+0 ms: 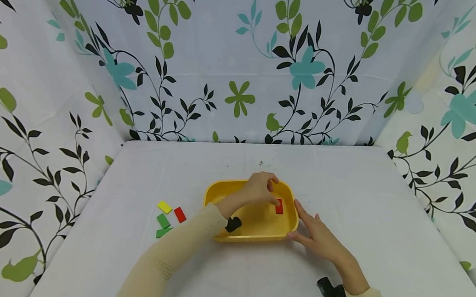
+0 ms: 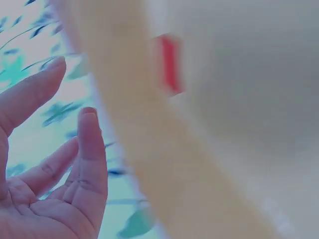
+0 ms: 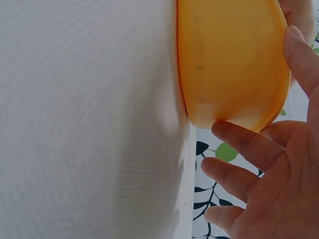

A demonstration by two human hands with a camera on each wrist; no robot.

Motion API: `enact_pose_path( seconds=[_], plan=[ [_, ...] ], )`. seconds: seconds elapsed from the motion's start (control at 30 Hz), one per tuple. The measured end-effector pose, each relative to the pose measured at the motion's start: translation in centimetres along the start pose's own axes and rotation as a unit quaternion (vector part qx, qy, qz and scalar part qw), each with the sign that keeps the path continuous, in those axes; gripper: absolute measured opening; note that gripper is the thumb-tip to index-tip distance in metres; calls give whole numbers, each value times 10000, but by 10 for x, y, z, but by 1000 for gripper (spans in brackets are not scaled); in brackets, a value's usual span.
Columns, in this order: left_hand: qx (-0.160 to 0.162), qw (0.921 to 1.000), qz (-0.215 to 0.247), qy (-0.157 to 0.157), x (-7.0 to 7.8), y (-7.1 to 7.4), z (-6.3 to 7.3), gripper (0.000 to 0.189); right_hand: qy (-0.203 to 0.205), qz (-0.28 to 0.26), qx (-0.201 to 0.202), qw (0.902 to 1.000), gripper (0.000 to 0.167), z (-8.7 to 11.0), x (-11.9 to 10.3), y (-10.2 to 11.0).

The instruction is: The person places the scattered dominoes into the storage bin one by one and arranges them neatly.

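Observation:
My left hand (image 1: 257, 189) is over the yellow tray (image 1: 256, 238), its fingertips close above a red block (image 1: 280, 207) at the right end. In the left wrist view, the hand (image 2: 60, 174) has its fingers spread with nothing between them, and the red block (image 2: 170, 64) is blurred and apart from them. My right hand (image 1: 319, 237) touches the tray's right end with extended fingers. Up close in the right wrist view, the right hand's (image 3: 269, 169) thumb is at the tray's (image 3: 234, 64) rim and a fingertip is against its end wall.
Left of the tray on the white table (image 1: 136, 173) lie a yellow block (image 1: 165, 207), a red block (image 1: 180, 215) and two green blocks (image 1: 163, 221), the nearer one partly behind the left sleeve. Patterned cloth (image 1: 211, 50) hangs behind the table and at its sides.

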State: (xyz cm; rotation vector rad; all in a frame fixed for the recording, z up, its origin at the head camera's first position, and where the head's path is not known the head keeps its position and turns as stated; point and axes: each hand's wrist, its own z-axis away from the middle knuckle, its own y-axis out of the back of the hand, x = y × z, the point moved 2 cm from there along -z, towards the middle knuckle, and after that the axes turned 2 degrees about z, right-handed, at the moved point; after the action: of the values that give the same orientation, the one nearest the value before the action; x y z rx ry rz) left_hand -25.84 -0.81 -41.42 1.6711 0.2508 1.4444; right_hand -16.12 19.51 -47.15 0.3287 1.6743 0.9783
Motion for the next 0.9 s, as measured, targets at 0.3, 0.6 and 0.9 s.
enact_pose_path(
  seconds=[0.3, 0.6, 0.9],
  plan=[
    [865, 9936, 726, -56, 17, 81, 53, 62, 62, 53, 64, 9999, 92, 0, 0, -2],
    [2184, 9693, 1071, 370, -24, 143, 131, 61, 90, 19, 69, 9999, 92, 0, 0, -3],
    [3326, 9300, 1019, 1183, -75, 169, 207, 57, -15, 100, 17, 9999, 94, 0, -2, -1]
  ],
)
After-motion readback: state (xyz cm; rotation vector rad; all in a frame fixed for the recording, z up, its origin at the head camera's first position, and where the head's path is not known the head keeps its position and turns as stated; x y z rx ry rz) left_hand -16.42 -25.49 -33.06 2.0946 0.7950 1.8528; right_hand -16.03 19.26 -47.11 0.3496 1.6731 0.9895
